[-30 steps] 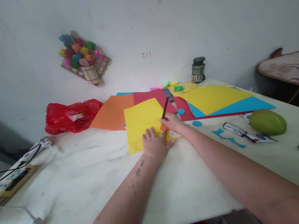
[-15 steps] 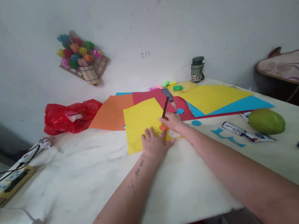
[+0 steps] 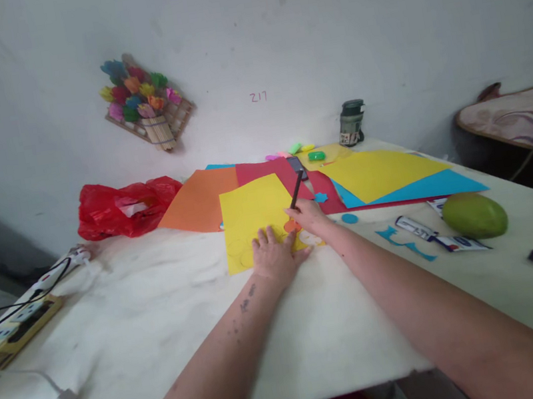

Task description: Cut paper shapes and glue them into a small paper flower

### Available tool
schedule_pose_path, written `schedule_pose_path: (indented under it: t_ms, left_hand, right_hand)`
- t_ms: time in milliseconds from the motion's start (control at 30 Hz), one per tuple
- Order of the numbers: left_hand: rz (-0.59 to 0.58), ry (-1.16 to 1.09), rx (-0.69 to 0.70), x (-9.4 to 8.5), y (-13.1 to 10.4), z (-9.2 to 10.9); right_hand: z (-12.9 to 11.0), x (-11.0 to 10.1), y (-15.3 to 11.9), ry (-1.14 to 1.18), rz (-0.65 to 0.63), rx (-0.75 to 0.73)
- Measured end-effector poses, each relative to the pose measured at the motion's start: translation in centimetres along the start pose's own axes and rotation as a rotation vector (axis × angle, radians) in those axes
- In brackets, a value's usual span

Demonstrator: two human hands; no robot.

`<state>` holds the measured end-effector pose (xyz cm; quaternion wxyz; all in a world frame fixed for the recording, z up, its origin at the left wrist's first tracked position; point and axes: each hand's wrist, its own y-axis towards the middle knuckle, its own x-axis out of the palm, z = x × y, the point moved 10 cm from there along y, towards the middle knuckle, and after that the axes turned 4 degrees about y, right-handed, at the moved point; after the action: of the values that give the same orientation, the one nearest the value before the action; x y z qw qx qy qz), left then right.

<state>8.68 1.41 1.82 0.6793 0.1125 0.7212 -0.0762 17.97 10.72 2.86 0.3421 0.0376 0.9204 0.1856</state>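
Observation:
A yellow sheet [image 3: 252,208] lies on the white table, with faint round pencil outlines near its lower edge. My left hand [image 3: 276,257] rests flat on that lower part, fingers spread. A dark pencil [image 3: 297,189] stands tilted in my right hand [image 3: 310,215], whose fingers are closed round it at the sheet's right side. Beside my left fingertips is a small orange disc [image 3: 291,226], partly under the hands. A pale round piece [image 3: 310,238] lies just below my right hand. The pencil's lower tip is hidden by my fingers.
Orange [image 3: 206,199], red, blue and yellow sheets [image 3: 388,170] lie behind. At the right are glue tubes [image 3: 415,228], blue scraps [image 3: 405,245] and green fruits [image 3: 475,216]. A red plastic bag [image 3: 121,209] and a power strip [image 3: 14,334] are at the left; a dark jar [image 3: 352,124] stands behind.
The pencil and my right hand have shifted very slightly. My left hand stays in the same place on the yellow sheet.

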Motion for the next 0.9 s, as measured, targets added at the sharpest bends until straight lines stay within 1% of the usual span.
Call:
schedule_pose_path:
  t_ms: [333, 500, 600, 733, 900]
  left_hand:
    - [-0.008, -0.016, -0.003, 0.1, 0.0, 0.0]
    - [-0.016, -0.007, -0.005, 0.0, 0.0, 0.0]
    - [-0.018, -0.003, 0.003, 0.1, 0.0, 0.0]
    - [-0.042, 0.006, 0.005, 0.2, -0.1, 0.0]
    - [-0.053, 0.006, 0.02, 0.2, -0.3, 0.2]
  right_hand:
    - [0.2, -0.2, -0.1, 0.031, 0.018, 0.026]
    - [-0.6, -0.8, -0.4, 0.101, 0.062, -0.044]
    - [-0.6, -0.1, -0.6, 0.13, -0.005, -0.058]
    - [-0.3, 1.1, -0.9, 0.097, -0.106, -0.043]
    - [-0.7, 1.3, -1.1, 0.058, -0.143, -0.042]
